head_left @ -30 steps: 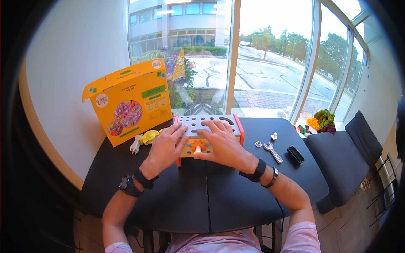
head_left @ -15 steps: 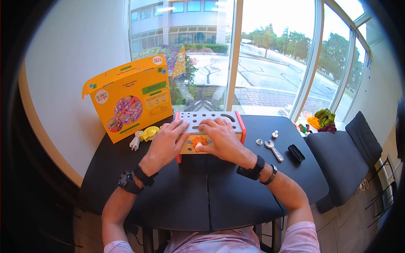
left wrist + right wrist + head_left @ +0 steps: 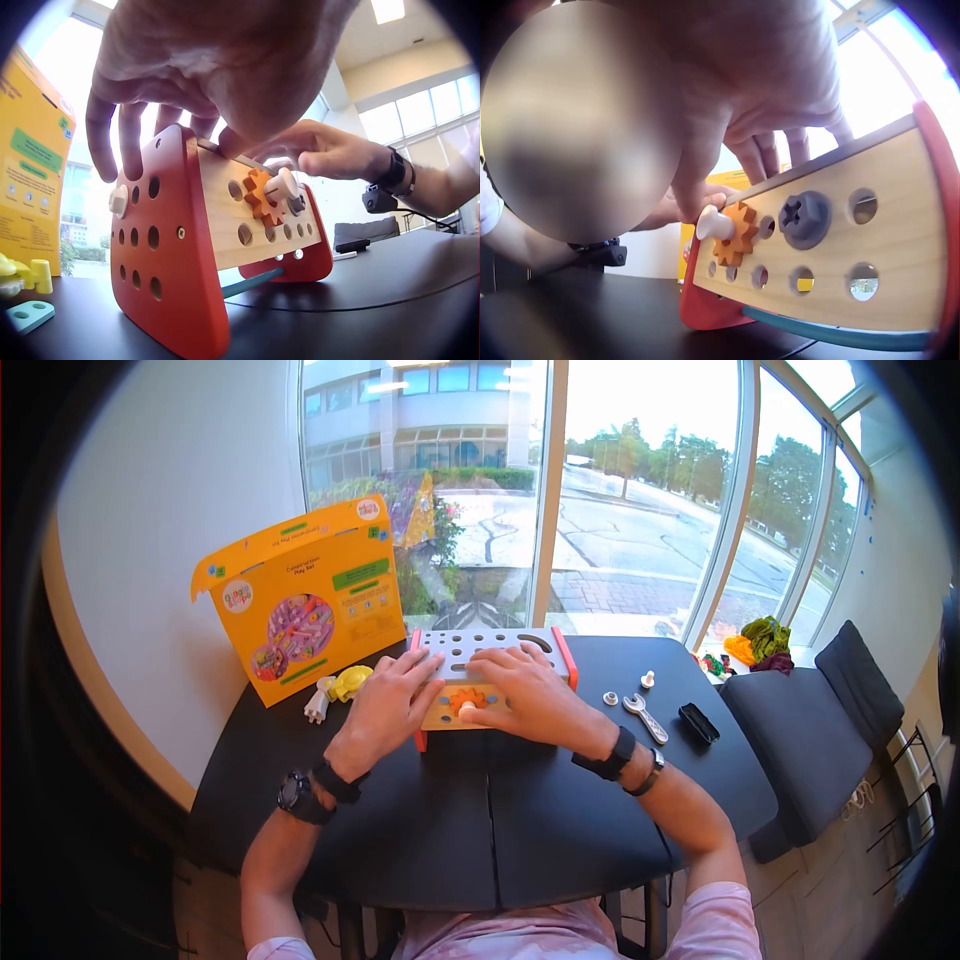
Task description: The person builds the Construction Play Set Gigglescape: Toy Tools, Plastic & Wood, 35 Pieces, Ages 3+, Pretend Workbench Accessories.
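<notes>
A toy workbench with a grey holed top (image 3: 490, 649) and red ends (image 3: 176, 277) stands on the table. My left hand (image 3: 385, 705) rests at its left end, fingers extended over the top and beside the end panel. My right hand (image 3: 540, 705) lies with its fingers on the top and its thumb close to the white peg (image 3: 714, 223); whether they touch I cannot tell. That peg passes through an orange gear (image 3: 741, 232) on the wooden front. Right of the gear is a grey bolt (image 3: 804, 219). A white bolt (image 3: 118, 200) sits in the left red end.
Behind on the left stands a yellow box (image 3: 320, 595), with yellow and white toy pieces (image 3: 349, 683) before it. On the right lie a white wrench (image 3: 646, 719), small white pieces (image 3: 648, 679) and a black case (image 3: 698, 724). A grey chair (image 3: 800, 745) is beyond.
The hands and workbench keep nearly the same places. The head view has shifted slightly. The right thumb has moved slightly relative to the white peg.
</notes>
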The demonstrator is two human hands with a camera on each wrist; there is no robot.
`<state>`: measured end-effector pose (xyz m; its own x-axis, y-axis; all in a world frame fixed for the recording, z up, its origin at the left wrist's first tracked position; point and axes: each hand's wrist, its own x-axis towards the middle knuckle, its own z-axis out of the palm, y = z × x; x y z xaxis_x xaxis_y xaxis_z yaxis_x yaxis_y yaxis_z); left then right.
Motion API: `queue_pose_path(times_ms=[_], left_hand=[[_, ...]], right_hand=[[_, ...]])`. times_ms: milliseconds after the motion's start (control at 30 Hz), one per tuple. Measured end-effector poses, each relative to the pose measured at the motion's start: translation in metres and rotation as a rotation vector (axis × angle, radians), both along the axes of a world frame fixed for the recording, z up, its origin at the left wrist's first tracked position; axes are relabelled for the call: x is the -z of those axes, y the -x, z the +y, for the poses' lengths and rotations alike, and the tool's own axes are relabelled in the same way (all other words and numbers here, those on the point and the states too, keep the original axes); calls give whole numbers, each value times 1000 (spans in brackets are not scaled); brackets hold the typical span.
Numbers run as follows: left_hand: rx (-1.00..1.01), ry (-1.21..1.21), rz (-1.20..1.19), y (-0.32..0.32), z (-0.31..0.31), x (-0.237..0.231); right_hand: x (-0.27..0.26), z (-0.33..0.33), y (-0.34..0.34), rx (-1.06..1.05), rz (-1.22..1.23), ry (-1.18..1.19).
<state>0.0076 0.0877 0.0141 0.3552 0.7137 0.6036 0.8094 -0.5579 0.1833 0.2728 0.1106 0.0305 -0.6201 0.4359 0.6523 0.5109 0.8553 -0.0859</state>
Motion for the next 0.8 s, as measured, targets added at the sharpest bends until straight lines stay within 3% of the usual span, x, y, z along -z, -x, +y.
queue_pose_path(times_ms=[67,200,333,433,633,733,800], left_hand=[[9,11,1,2,1,-1],[55,45,-14,7,1,-4],[95,62,-28,11,6,-2],[100,67,-32,12,5,-2],[102,74,-36,12,6,-2],[107,66,-30,12,7,-2],[105,66,-26,12,6,-2]], right_hand=[[-16,-6,-14,-41,137,-46],[-32,12,-69,235,318,-269],[16,59,-160,668,-49,-182],[63,75,-218,862,-340,-56],[96,96,-265,801,-515,257],[99,109,-270,864,-517,267],[99,107,-268,799,-361,237]])
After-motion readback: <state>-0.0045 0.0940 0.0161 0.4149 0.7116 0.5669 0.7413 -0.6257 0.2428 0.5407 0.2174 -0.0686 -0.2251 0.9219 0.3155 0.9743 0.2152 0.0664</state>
